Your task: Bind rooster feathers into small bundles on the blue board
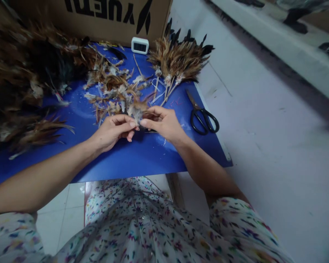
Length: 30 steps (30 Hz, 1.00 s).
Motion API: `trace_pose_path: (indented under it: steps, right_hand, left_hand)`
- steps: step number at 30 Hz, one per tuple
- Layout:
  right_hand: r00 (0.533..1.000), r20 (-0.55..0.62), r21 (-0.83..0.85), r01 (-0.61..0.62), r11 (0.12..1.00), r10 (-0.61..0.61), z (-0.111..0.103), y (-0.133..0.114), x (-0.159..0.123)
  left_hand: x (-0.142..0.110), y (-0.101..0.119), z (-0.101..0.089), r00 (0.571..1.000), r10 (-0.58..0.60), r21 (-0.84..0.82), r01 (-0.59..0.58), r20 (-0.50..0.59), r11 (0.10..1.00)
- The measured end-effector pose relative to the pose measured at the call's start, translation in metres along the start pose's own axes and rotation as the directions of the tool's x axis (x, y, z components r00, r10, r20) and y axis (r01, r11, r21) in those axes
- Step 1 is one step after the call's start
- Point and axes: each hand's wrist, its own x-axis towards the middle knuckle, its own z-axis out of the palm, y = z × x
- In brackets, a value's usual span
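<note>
The left hand (pixel 109 133) pinches the base of a tuft (pixel 137 109) between thumb and forefinger, its other fingers curled below. The right hand (pixel 166 124) is just beside it, thumb and fingers bent around the tuft's right side; whether they grip it, I cannot tell. The tuft sits between the two hands, above the blue table (pixel 142 155), its fluffy feathers pointing away from the person. Just beyond the hands lie loose feathers (pixel 113 86), scattered over the table. Left of the left hand is a big dark and brown feather pile (pixel 16 69). Beyond the right hand, feather bundles (pixel 178 58) lie with their sticks (pixel 169 92) pointing back toward it. Right of that hand are black-handled scissors (pixel 196 107). Farther out, past both hands, a white clock (pixel 140 52) stands before a box (pixel 106 27)
</note>
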Motion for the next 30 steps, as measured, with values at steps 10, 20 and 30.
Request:
trace_pose_path:
  steps: [10,20,30]
  right_hand:
    - [0.995,0.104,0.044,-0.011,0.999,0.006,0.0049,0.0079,-0.0016]
    - [0.994,0.094,0.101,-0.064,0.993,0.055,0.0063,0.0059,-0.0023]
    - [0.996,0.089,0.028,0.013,1.000,-0.015,0.0048,0.0063,-0.0024]
  left_hand:
    - [-0.0014,-0.0061,-0.0048,1.000,0.006,0.161,-0.010,0.030,0.987]
    - [-0.0019,-0.0043,-0.0023,0.997,-0.056,0.092,0.050,0.061,0.994]
    - [-0.0024,-0.0028,-0.0031,0.971,-0.170,-0.028,0.177,0.166,0.984]
